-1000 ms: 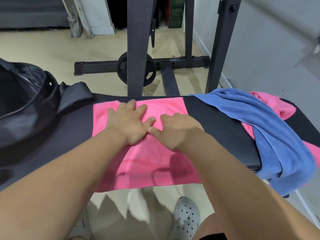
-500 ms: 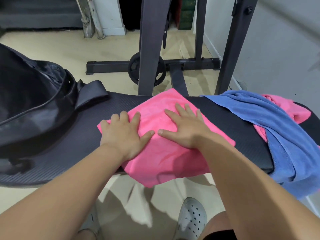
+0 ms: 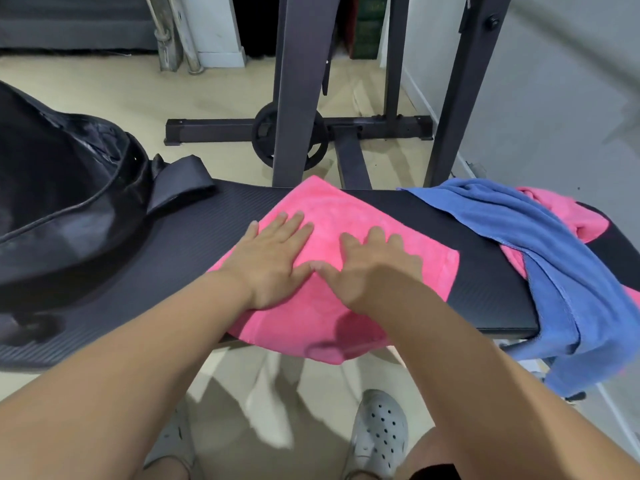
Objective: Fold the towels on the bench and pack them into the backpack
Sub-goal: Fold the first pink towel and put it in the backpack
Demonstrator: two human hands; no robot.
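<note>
Setting: gym or weights room. Evidence: black padded bench (image 3: 166, 271) across the near ground; dark steel rack uprights (image 3: 298, 81) behind it; round weight plate (image 3: 264, 135) at the rack's floor frame; metal bars (image 3: 165, 36) leaning far left; beige floor (image 3: 104, 88); grey wall (image 3: 554, 98) right.

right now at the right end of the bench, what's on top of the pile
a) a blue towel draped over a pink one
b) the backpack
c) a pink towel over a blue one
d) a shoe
A: the blue towel lies draped across the crumpled pink towel at the right end of the bench, and hangs off its front edge.
</note>
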